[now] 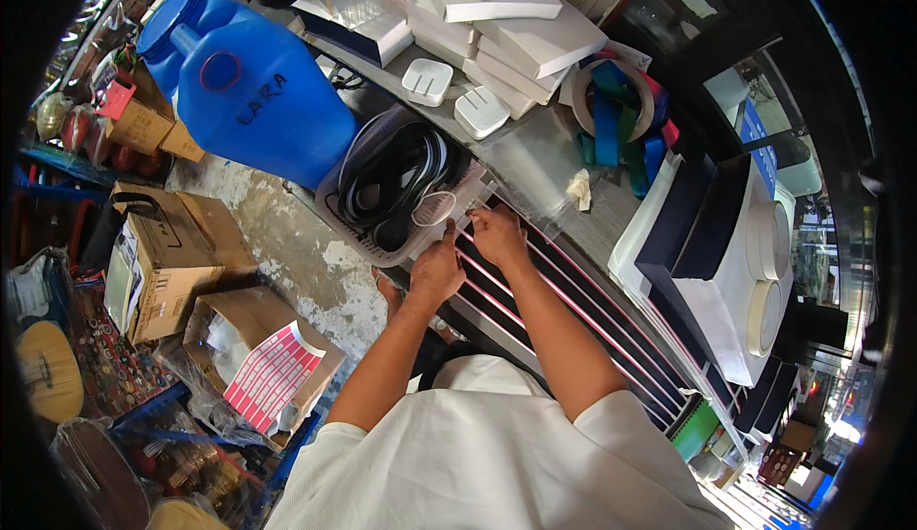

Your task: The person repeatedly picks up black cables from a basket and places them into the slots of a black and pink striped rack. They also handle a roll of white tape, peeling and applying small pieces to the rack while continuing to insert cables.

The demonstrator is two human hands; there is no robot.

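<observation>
A light plastic basket [355,236] holds a coiled black cable [401,162]. An oval whitish piece [435,208] lies at its near right corner. Beside that corner my left hand [437,272] is closed, its index finger reaching forward against the thumb side. Just right of it my right hand [501,236] is closed too, thumb and fingers pinched close to the left fingertips. Something pale, perhaps clear plastic, shows at the fingertips, too small to name. Below both hands run dark slats with pink and white edges [492,291].
A big blue jug [267,91] stands left of the basket. Two white chargers [481,112], stacked white boxes [535,38] and a tape roll with blue ribbon [611,100] are on the counter. At right is an open dark-lined box [702,215]. Cardboard boxes [177,253] sit on the floor.
</observation>
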